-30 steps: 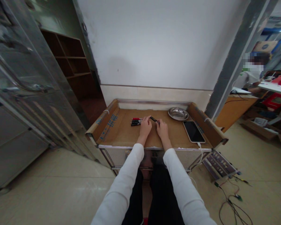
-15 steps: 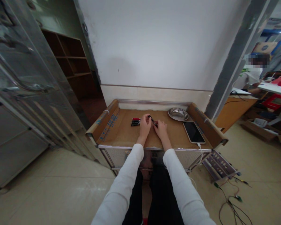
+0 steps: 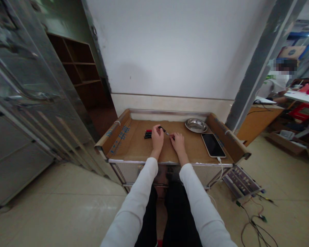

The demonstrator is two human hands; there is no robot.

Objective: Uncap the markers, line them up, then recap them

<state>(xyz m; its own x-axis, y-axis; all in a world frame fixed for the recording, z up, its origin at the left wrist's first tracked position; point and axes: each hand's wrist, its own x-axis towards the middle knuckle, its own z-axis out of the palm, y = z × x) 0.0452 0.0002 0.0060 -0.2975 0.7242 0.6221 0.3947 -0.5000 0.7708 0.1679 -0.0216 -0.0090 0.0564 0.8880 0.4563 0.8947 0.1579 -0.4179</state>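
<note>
A slim dark pen [image 3: 163, 129] with a pale middle part slants between my two hands above the cardboard-lined cart top [image 3: 136, 147]. My left hand [image 3: 157, 138] pinches its upper left end. At its lower right end, the fingers of my right hand [image 3: 178, 141] are closed round it. Several black and red pens [image 3: 147, 134] lie side by side just left of my left hand, partly covered by it.
A round steel dish [image 3: 196, 125] sits at the back right of the cart. In front of it lies a phone [image 3: 213, 145] with a white cable. Raised cardboard edges flank both sides. A person [image 3: 275, 84] is at a table far right.
My left hand has shifted slightly left, away from my right hand. More of the pen shows between them, and the pens on the cardboard are more covered.
</note>
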